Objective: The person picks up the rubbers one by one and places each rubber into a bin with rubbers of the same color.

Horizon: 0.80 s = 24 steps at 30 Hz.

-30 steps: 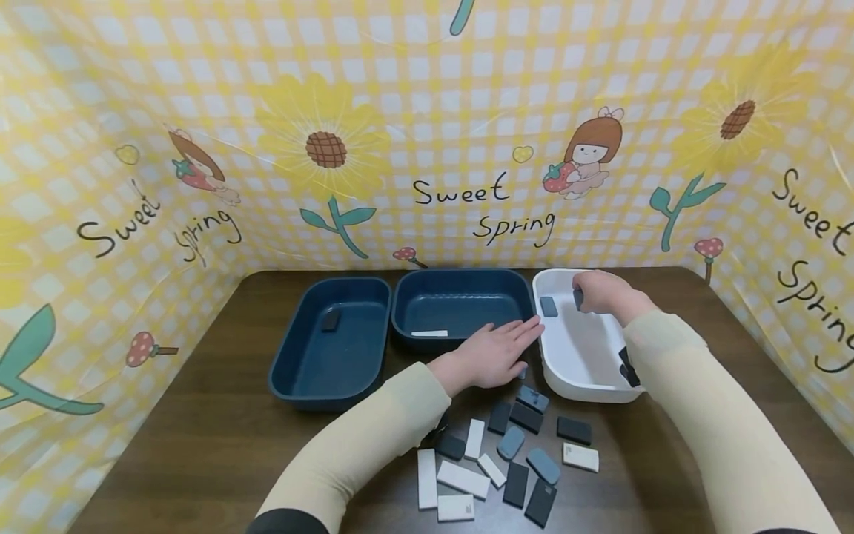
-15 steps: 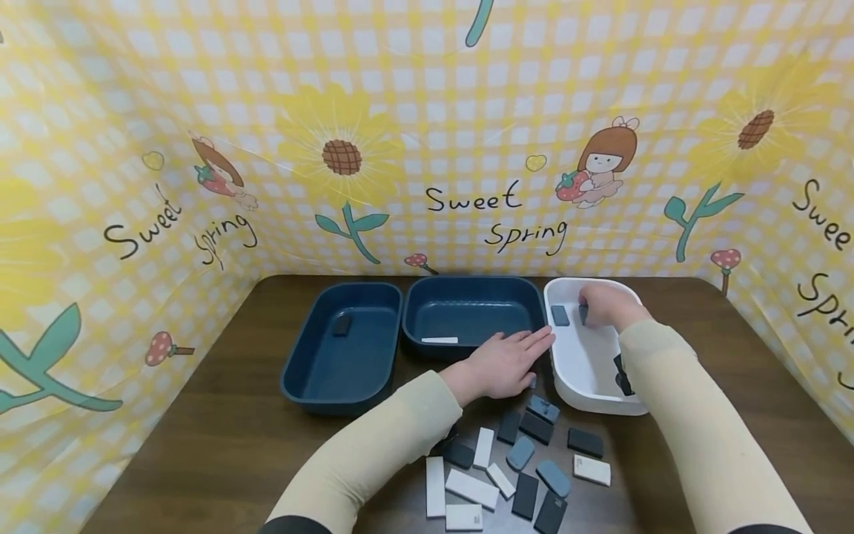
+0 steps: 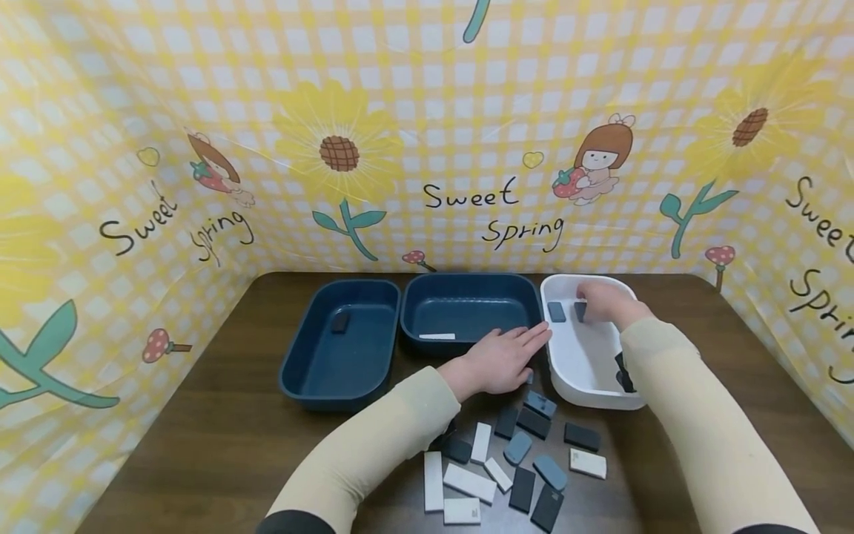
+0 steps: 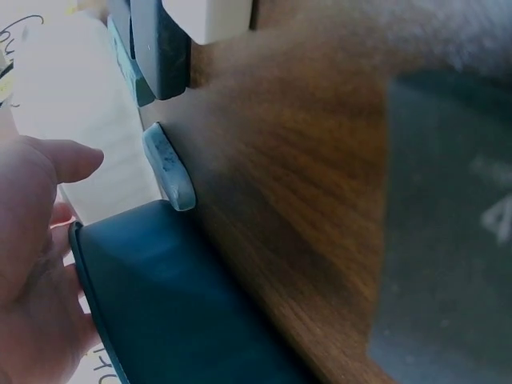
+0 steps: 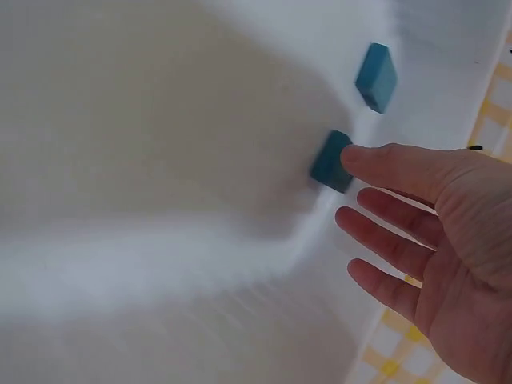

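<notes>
My right hand (image 3: pixel 603 304) reaches into the far part of the white bin (image 3: pixel 587 393). In the right wrist view, its thumb tip overlaps the edge of a small grey-blue block (image 5: pixel 331 162) low in the bin; the index finger is hidden behind the thumb, the others spread. A similar blue block (image 5: pixel 377 78) lies close by. My left hand (image 3: pixel 497 362) lies with fingers extended across the near rim of the middle dark blue bin (image 3: pixel 470 278), fingertips by the white bin's rim. Below that hand, a blue piece (image 4: pixel 170 170) rests on the table.
Several loose white, black and blue pieces lie nearer, among them a white block (image 3: pixel 470 483), a black block (image 3: pixel 522 488) and a rounded blue piece (image 3: pixel 550 472). The left dark blue bin (image 3: pixel 340 400) holds a black block (image 3: pixel 340 322). A white strip (image 3: pixel 437 337) lies inside the middle bin.
My right hand has lowered the grey-blue block toward the white bin's floor, beside the other blue one. The left hand stays in place; the head view has shifted slightly.
</notes>
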Each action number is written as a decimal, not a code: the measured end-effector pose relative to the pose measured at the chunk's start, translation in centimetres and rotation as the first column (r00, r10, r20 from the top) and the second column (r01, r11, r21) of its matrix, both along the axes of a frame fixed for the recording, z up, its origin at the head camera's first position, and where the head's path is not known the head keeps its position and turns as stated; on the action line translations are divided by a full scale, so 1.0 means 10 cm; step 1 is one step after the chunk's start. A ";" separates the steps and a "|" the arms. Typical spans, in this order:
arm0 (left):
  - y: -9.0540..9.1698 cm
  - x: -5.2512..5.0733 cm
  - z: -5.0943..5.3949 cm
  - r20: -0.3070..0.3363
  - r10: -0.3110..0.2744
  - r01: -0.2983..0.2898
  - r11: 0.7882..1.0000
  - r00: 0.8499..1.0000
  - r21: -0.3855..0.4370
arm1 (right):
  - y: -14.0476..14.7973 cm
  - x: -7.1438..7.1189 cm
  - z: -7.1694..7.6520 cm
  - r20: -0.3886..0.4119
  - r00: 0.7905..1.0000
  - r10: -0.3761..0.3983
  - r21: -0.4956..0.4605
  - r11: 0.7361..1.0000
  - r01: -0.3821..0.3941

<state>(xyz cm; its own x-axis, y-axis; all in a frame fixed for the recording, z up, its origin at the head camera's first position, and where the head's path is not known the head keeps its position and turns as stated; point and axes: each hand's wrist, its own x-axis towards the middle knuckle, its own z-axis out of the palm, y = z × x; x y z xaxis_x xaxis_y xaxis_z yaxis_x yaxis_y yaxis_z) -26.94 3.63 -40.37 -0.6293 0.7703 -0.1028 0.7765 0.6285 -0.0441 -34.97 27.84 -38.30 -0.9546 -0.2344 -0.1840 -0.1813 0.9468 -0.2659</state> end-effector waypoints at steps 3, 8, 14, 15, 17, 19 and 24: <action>0.00 -0.01 0.01 0.009 0.004 -0.004 1.000 1.000 0.005 | -0.01 0.03 0.08 -0.015 1.000 -0.010 0.028 1.000 0.010; -0.01 -0.01 0.04 0.022 -0.002 0.002 1.000 1.000 0.021 | -0.05 0.17 0.22 -0.049 0.998 0.026 0.045 0.999 -0.023; -0.09 -0.03 0.13 0.014 0.007 -0.008 0.997 1.000 0.082 | -0.15 0.36 0.37 -0.167 0.976 0.142 0.052 0.990 -0.135; -0.11 -0.03 0.15 0.007 0.010 -0.011 0.996 1.000 0.093 | -0.17 0.39 0.41 -0.192 0.969 0.158 0.055 0.987 -0.150; -0.16 -0.02 0.20 -0.006 0.023 -0.022 0.994 1.000 0.105 | -0.21 0.46 0.47 -0.233 0.955 0.184 0.057 0.983 -0.176; -0.22 -0.02 0.24 -0.009 0.043 -0.042 0.992 0.999 0.119 | -0.26 0.53 0.53 -0.256 0.944 0.210 0.058 0.978 -0.202; -0.45 0.03 0.36 -0.034 0.117 -0.113 0.987 0.993 0.115 | -0.42 0.72 0.60 -0.282 0.910 0.303 0.100 0.953 -0.286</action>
